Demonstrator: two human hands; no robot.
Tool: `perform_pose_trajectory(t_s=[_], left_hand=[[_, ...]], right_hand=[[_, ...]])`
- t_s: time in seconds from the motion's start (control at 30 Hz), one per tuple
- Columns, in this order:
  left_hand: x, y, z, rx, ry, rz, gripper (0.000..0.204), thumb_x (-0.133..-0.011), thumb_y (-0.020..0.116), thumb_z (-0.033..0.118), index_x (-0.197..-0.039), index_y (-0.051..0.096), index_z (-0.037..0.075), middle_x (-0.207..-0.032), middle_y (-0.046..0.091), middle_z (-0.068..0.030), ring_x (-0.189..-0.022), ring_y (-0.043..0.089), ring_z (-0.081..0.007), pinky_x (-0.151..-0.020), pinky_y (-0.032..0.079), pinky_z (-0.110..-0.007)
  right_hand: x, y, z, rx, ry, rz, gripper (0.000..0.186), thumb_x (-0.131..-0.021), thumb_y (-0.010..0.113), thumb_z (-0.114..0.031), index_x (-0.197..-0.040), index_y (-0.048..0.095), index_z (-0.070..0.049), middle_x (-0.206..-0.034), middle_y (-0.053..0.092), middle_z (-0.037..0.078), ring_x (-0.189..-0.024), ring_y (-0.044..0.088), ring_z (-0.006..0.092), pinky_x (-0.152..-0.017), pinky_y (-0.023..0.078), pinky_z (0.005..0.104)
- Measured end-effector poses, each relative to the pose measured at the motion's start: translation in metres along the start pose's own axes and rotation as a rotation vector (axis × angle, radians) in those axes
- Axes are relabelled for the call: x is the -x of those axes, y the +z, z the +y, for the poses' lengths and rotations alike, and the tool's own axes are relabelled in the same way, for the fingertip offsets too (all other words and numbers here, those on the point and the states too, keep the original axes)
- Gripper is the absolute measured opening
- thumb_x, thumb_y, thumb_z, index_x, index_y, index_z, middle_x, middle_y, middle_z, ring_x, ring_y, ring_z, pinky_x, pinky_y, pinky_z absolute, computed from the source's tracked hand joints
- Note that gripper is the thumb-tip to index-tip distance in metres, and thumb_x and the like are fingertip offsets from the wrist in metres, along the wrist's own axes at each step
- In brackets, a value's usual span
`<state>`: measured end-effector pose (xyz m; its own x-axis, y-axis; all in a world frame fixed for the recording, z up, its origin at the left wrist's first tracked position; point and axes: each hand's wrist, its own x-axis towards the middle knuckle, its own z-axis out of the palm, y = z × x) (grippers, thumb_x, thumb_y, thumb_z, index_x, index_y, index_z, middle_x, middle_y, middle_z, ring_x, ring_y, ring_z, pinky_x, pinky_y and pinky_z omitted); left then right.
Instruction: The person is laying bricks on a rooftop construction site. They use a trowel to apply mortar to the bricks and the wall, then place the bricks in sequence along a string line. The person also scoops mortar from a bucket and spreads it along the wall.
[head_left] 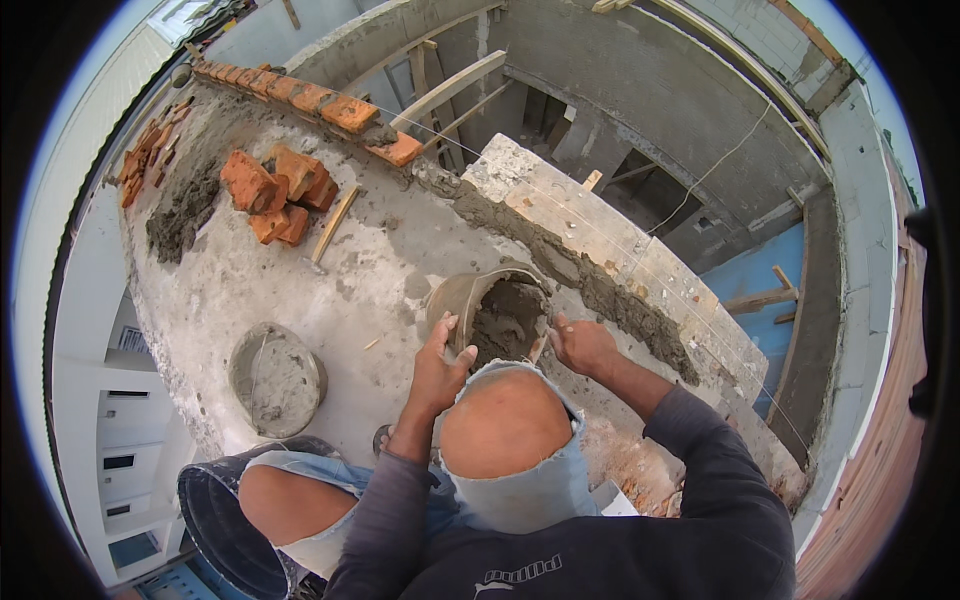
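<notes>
A bucket (453,302) lies tipped in front of my knees, its mouth turned to the right and grey mortar (508,315) inside. My left hand (441,362) grips the bucket's near left side, thumb and fingers spread against its wall. At the right edge of the mouth, my right hand (583,345) is closed. Whether it holds the rim or a tool there, I cannot make out. Just beyond the bucket, a rough bed of wet mortar (600,290) runs along the wall top.
Another bucket of mortar (278,380) stands to the left, near a black tub (225,530). Broken bricks (285,190) are piled beside a hammer (335,228). A row of laid bricks (310,97) follows a taut string. Past the ledge (620,235) is a deep drop.
</notes>
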<state>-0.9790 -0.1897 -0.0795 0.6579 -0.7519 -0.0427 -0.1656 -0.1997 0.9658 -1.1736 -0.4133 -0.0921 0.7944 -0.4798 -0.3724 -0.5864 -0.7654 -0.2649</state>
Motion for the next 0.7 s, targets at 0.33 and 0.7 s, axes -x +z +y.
perform_pose_trajectory(t_s=[0.33,0.7], left_hand=[[-0.012,0.009,0.016,0.293,-0.145,0.04,0.055,-0.098,0.065,0.006,-0.148,0.045,-0.002,-0.142,0.056,-0.016,-0.131,0.055,-0.0231,-0.109,0.044,-0.036],[-0.009,-0.076,-0.024,-0.014,-0.432,0.241,0.053,-0.102,0.059,0.011,-0.147,0.036,-0.006,-0.129,0.064,-0.0214,-0.112,0.065,-0.0259,-0.088,0.054,-0.037]], right_hand=[[0.021,-0.002,-0.015,-0.8,-0.065,-0.529,0.039,-0.107,0.05,-0.042,-0.106,0.056,-0.004,-0.076,0.057,0.007,-0.058,0.057,0.0151,-0.051,0.05,0.0336],[0.105,0.015,0.036,-1.252,0.094,-0.324,0.041,-0.104,0.052,-0.045,-0.112,0.059,-0.005,-0.068,0.052,0.003,-0.05,0.051,0.0137,-0.044,0.046,0.0329]])
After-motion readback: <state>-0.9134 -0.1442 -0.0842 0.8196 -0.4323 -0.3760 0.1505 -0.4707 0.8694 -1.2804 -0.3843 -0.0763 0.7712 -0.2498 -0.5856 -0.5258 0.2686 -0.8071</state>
